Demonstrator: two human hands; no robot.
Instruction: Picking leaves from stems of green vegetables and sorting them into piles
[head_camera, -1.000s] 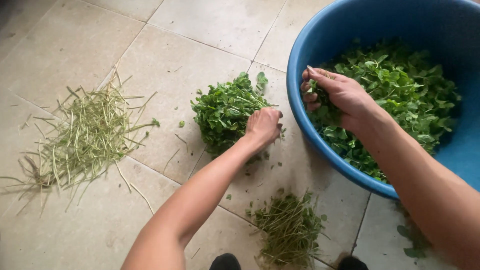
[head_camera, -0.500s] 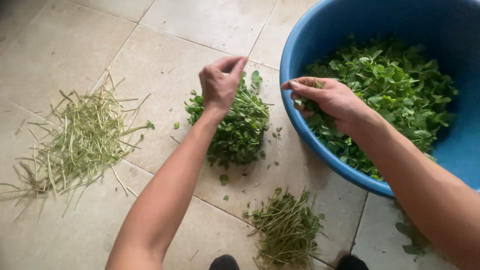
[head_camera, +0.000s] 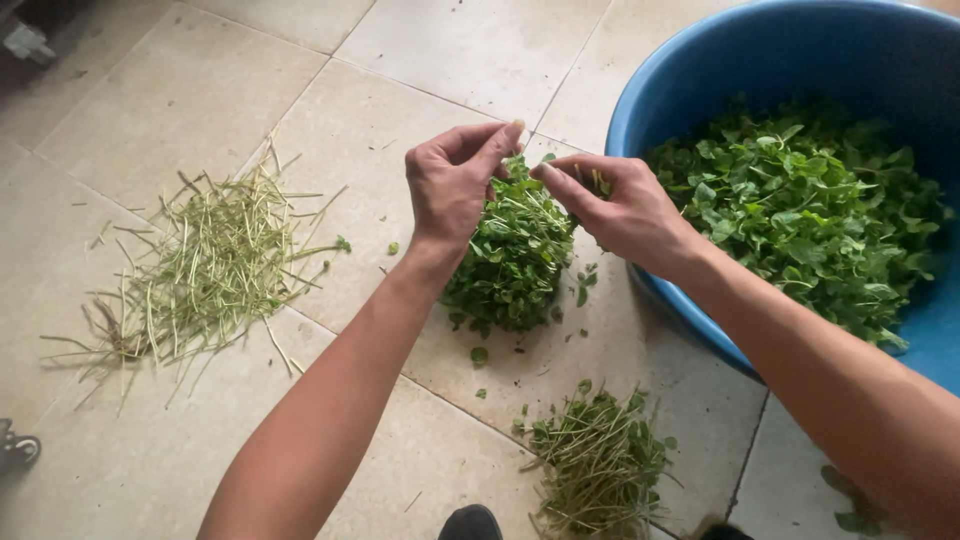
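My left hand (head_camera: 455, 185) and my right hand (head_camera: 612, 208) meet above a pile of picked green leaves (head_camera: 512, 265) on the tiled floor. Both pinch a small leafy sprig (head_camera: 522, 166) between fingertips; most of the sprig is hidden by the fingers. To the right stands a large blue basin (head_camera: 760, 60) filled with leafy green herbs (head_camera: 810, 205). My right forearm crosses the basin's near rim.
A heap of bare pale-green stems (head_camera: 205, 265) lies on the floor at the left. A smaller bunch of stems with some leaves (head_camera: 600, 465) lies at the bottom centre. Loose leaves are scattered on the beige tiles (head_camera: 450, 55). Dark shoe tips show at the bottom edge.
My left hand rose from the leaf pile, and my right hand came out of the basin; they have come together over the pile.
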